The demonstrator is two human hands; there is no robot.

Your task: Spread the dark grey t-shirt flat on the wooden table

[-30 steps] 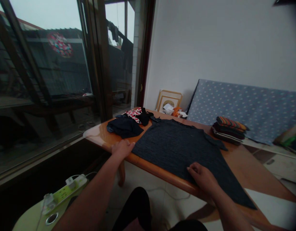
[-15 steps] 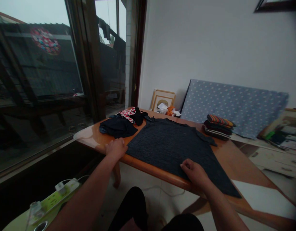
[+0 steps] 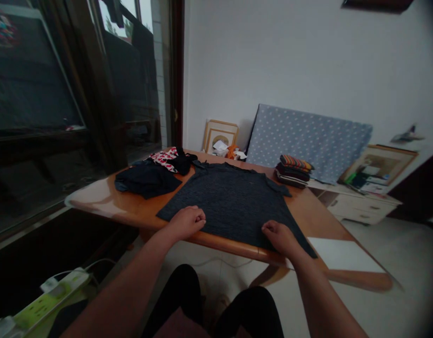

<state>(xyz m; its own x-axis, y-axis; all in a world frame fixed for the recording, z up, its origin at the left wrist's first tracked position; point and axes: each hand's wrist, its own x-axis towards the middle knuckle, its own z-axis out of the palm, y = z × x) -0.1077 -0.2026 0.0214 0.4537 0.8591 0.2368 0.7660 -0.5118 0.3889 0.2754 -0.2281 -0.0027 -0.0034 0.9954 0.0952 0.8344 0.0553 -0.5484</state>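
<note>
A dark grey T-shirt [image 3: 233, 197] lies spread flat on the wooden table [image 3: 107, 199], its hem towards me and its short sleeves at the far side. My left hand [image 3: 188, 221] rests by the hem, left of its middle, with the fingers curled in. Over the right part of the hem is my right hand [image 3: 281, 238], fingers bent and thumb against the forefinger. No fold of cloth shows gathered in either hand.
Dark clothes [image 3: 148, 178] and a red-and-white patterned piece [image 3: 163, 159] lie heaped at the left. A folded stack [image 3: 293, 171] stands at the far right. White paper [image 3: 345, 254] lies near the right edge. A power strip [image 3: 43, 303] is at lower left.
My left hand has moved right, from the T-shirt's left corner onto its hem. The right hand stays near the right part of the hem. The view has swung to the right.
</note>
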